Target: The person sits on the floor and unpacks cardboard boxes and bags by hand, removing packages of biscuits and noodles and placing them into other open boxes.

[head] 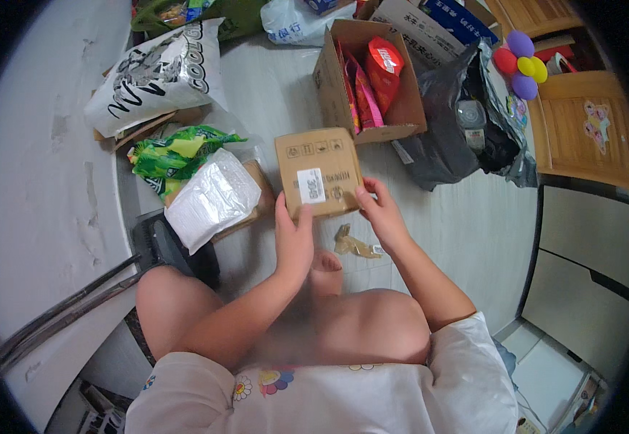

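Observation:
A small closed cardboard box [320,163] is held in front of me above the floor, with a white printed label and dark symbols on its upper face. My left hand [295,230] grips its near left edge, the thumb close to the label. On the near right corner are the thumb and fingers of my right hand [379,209]. Below the box, a crumpled strip of brown packing tape [355,244] lies on the floor. To the left, a silvery bubble mailer [216,195] rests on a flat piece of cardboard beside a green plastic bag [176,157].
An open carton [341,81] with red and pink packets stands ahead. Right of it is a black plastic bag [444,125] holding a clear container. A large white printed bag [157,76] lies at the upper left. Wooden cabinets [591,125] line the right side.

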A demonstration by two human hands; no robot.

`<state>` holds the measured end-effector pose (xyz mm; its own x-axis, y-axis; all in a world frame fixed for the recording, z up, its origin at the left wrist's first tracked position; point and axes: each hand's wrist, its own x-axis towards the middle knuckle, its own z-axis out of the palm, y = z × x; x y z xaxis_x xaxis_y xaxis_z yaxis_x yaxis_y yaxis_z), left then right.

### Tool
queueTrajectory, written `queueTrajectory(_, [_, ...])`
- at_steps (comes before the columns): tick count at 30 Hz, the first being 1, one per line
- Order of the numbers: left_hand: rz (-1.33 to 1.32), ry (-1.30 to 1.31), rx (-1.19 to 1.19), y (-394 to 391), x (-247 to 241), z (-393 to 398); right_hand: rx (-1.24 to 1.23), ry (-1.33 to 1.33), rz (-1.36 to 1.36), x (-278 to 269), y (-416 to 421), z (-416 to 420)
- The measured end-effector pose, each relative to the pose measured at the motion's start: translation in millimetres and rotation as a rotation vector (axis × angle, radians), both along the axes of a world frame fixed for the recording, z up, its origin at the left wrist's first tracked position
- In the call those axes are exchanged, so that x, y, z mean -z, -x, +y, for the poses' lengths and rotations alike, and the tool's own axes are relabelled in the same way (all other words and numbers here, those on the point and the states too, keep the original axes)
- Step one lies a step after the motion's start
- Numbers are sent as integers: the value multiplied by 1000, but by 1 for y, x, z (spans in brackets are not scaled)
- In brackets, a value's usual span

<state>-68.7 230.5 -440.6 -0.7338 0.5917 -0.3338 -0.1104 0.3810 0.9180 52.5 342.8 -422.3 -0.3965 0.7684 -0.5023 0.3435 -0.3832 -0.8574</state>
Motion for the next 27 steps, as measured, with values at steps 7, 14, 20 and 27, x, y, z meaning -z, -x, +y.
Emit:
queueTrajectory(7, [204, 236, 577, 46, 27, 5, -198, -102, -241, 48, -28, 6])
queueTrajectory(14, [353, 479, 721, 61, 22, 36, -446, -305, -597, 33, 3, 24])
queueTrajectory(20, [307, 491, 626, 59, 22, 37, -479, -590, -673, 13, 14, 22])
queueTrajectory(27, [250, 373, 579, 63, 31, 26, -1343, -1127, -232, 10, 34, 30])
